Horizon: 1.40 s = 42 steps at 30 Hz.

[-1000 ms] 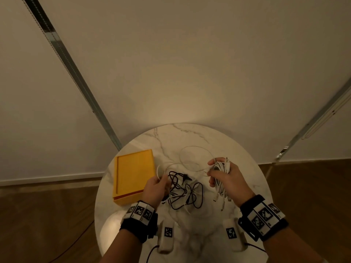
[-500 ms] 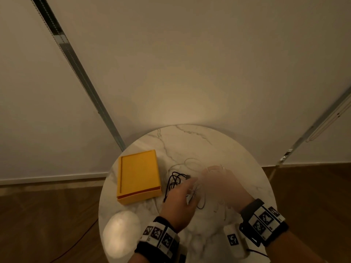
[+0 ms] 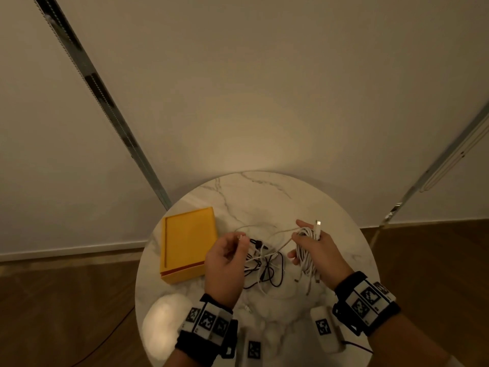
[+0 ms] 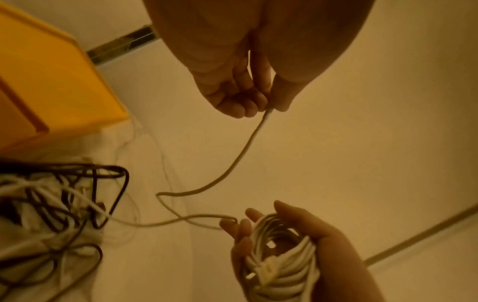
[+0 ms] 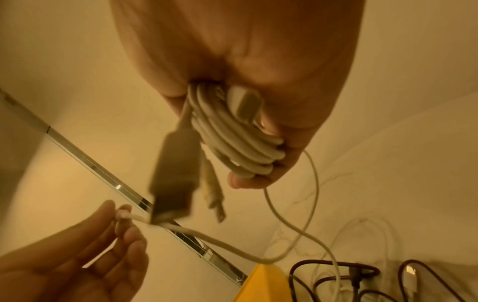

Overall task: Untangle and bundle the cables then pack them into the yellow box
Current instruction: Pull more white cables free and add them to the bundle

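My right hand [image 3: 315, 250] holds a coiled bundle of white cable [image 3: 307, 247] [image 4: 282, 257] [image 5: 232, 139], with a plug [image 3: 317, 226] sticking up past the fingers. A loose white strand [image 4: 232, 165] [image 5: 232, 245] runs from the coil to my left hand [image 3: 227, 258], which pinches its end between thumb and fingertips [image 4: 269, 104]. Between the hands, on the round marble table [image 3: 264, 192], lies a tangle of black and white cables [image 3: 264, 266] [image 4: 56, 196]. The yellow box [image 3: 188, 242] [image 4: 46, 85] sits to the left of my left hand, lid on.
White tagged devices [image 3: 325, 327] [image 3: 251, 348] lie at the table's near edge, one under each wrist. A light wall [image 3: 238, 88] with metal rails [image 3: 105, 107] stands behind the table. Wooden floor [image 3: 66, 300] surrounds it, with a thin cable [image 3: 111, 337] on the left.
My left hand went right to the coil, took the loose strand's end and pulled back left with it. The right hand stayed put, with its plug now sticking up.
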Motion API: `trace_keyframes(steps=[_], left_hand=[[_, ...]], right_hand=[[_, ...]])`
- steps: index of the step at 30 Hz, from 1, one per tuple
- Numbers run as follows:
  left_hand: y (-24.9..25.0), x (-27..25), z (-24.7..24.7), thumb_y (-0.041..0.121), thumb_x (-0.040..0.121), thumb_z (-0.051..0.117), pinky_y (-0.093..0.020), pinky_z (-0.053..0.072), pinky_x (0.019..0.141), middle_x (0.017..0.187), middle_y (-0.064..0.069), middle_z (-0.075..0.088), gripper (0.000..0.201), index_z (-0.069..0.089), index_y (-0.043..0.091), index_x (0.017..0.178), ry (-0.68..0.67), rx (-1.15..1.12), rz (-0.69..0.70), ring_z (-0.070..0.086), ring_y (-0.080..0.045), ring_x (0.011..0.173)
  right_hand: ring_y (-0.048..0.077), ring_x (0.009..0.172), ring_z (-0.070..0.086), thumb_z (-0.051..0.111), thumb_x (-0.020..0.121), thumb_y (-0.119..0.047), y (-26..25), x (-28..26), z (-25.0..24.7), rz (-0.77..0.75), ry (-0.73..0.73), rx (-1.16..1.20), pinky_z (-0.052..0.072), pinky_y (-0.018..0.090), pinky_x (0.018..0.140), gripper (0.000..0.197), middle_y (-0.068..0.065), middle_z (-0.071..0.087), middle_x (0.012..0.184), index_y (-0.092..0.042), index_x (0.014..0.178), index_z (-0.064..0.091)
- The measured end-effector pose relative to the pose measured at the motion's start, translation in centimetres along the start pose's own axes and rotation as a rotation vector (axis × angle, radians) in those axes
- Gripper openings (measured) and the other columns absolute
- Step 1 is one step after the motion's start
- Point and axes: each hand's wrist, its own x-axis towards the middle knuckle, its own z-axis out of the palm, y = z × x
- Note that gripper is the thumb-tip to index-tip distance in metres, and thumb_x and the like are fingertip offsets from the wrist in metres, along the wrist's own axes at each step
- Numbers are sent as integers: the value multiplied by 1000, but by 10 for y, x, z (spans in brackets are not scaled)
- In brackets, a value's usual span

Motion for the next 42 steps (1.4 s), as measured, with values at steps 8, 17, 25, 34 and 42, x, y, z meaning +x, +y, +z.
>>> trace_keyframes(steps=[8, 17, 25, 34, 42], left_hand=[[14, -3, 7, 20, 107, 42, -46, 61, 74, 83, -18, 71, 16, 50, 8, 112, -54, -323, -189, 72, -30, 76], [-3, -24, 25, 18, 104, 52, -44, 61, 75, 84, -4, 73, 16, 67, 20, 107, -309, 13, -242, 70, -15, 77], [2, -34, 44, 22, 102, 54, -25, 46, 56, 68, 1, 63, 22, 65, 18, 82, -441, 268, -25, 56, -10, 60], [14, -22, 34, 19, 100, 61, -48, 62, 72, 80, -6, 76, 18, 78, 17, 96, -354, 45, -144, 73, -28, 76], [25, -26, 44, 10, 99, 60, -44, 62, 82, 100, -1, 78, 22, 75, 14, 115, -402, 1, -114, 75, -19, 94]], right_hand=[[29, 62, 68, 62, 97, -19, -1, -6, 0, 84, -50, -196, 58, 36, 62, 27, 20, 68, 70, -3, 77, 68], [19, 64, 59, 64, 93, -12, 14, -8, 8, 19, -62, -217, 49, 35, 66, 20, 4, 61, 65, -9, 73, 65], [25, 73, 61, 64, 98, -22, 15, -16, 20, 52, -73, 36, 50, 38, 69, 21, 12, 61, 74, -9, 80, 64], [17, 52, 53, 62, 100, -25, 4, -21, 16, -16, -48, 90, 47, 30, 51, 28, 4, 51, 63, -15, 75, 57], [31, 83, 67, 68, 77, -71, 5, -24, 24, -88, -146, 73, 57, 52, 81, 69, 17, 65, 87, -4, 93, 58]])
